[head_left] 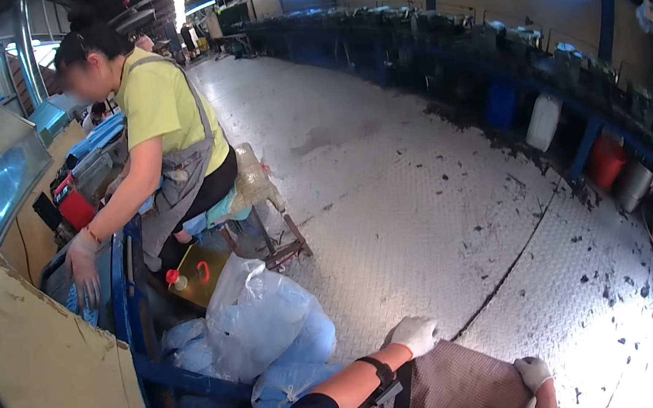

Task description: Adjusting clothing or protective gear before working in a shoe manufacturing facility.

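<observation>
Co-worker (159, 119) in yellow shirt and grey apron, seated far left, gloved hand in a blue-edged bin (129, 278). Beside it: yellow jug (200, 277) with red cap, then clear plastic bags (264, 321) piled on the floor. Left hand (414, 334), white glove, fingers curled loosely, resting on the upper edge of a checked brown apron (450, 394) over the lap. Right hand (532, 372), gloved, fingers bent at the apron's right edge; whether it grips the cloth, cannot tell. Steel tread-plate floor (426, 188) beyond.
</observation>
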A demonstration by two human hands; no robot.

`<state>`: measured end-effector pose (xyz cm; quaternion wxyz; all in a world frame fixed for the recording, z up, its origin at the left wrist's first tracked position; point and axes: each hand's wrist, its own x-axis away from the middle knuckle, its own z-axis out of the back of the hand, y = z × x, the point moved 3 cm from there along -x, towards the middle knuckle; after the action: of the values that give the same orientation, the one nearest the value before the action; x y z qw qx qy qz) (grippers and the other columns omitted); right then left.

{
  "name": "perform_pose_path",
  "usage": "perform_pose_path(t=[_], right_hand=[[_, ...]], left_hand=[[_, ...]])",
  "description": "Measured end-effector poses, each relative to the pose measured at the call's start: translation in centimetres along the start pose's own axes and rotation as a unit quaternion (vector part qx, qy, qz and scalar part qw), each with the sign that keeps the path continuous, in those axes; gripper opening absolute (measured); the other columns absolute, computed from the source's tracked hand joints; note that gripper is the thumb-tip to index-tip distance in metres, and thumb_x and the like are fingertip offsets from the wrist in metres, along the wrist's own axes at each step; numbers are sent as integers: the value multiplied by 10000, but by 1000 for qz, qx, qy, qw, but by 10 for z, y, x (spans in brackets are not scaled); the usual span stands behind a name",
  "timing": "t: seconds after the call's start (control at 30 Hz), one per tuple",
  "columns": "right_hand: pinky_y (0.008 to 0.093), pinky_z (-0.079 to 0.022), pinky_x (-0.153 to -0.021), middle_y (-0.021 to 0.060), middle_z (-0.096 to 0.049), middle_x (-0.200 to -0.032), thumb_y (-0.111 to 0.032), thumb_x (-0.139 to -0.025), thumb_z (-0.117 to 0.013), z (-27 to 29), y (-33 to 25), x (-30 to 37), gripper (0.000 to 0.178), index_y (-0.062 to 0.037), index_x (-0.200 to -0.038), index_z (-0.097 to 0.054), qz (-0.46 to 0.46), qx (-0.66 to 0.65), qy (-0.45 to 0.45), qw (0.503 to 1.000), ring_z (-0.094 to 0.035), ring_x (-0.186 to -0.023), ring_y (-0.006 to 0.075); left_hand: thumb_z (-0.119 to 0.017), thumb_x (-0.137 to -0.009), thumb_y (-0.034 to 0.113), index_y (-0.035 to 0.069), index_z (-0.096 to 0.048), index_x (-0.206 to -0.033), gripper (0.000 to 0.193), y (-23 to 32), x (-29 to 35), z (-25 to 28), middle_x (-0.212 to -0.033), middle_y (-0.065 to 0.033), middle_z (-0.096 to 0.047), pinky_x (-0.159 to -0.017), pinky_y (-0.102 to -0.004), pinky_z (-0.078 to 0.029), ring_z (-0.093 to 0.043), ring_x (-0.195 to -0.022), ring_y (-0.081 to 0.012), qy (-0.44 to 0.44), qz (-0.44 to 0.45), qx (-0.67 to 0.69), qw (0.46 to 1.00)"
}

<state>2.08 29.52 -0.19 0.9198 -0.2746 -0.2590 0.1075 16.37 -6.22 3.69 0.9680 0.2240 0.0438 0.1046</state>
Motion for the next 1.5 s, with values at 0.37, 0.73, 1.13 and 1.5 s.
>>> perform_pose_path(t=[0.37,0.73,1.13,1.5], right_hand=[[393,-532,-836,237,-731,-930,-360,-858,-617,3,-17,20,431,18,-1027,-736,19,5,39,999,-715,-915,330],[385,-534,-787,218,-736,-884,-330,-857,-626,13,-33,33,416,43,-1005,-733,8,-60,40,997,-712,-856,290],[403,-535,-790,222,-732,-884,-360,-860,-618,9,-24,27,420,21,-988,-741,29,-51,32,998,-710,-849,323],[445,-540,-769,260,-700,-830,-404,-829,-609,9,-35,39,423,-14,-918,-748,39,9,91,995,-707,-830,395]], left_hand=[[-514,-945,335,66,-638,-854,310,2,0,3,-853,-170,-694,-763,-493,-528,-679,-825,-365,28,-16,4,999],[-534,-936,319,75,-627,-848,275,3,0,-4,-854,-164,-688,-749,-491,-527,-673,-816,-371,8,-13,18,1000],[-525,-949,321,89,-651,-911,267,2,0,-4,-914,-149,-701,-795,-478,-524,-675,-880,-353,-19,8,3,1000],[-521,-947,332,89,-656,-908,280,2,0,-2,-934,-145,-708,-790,-482,-527,-680,-876,-350,-28,12,-1,1000]])
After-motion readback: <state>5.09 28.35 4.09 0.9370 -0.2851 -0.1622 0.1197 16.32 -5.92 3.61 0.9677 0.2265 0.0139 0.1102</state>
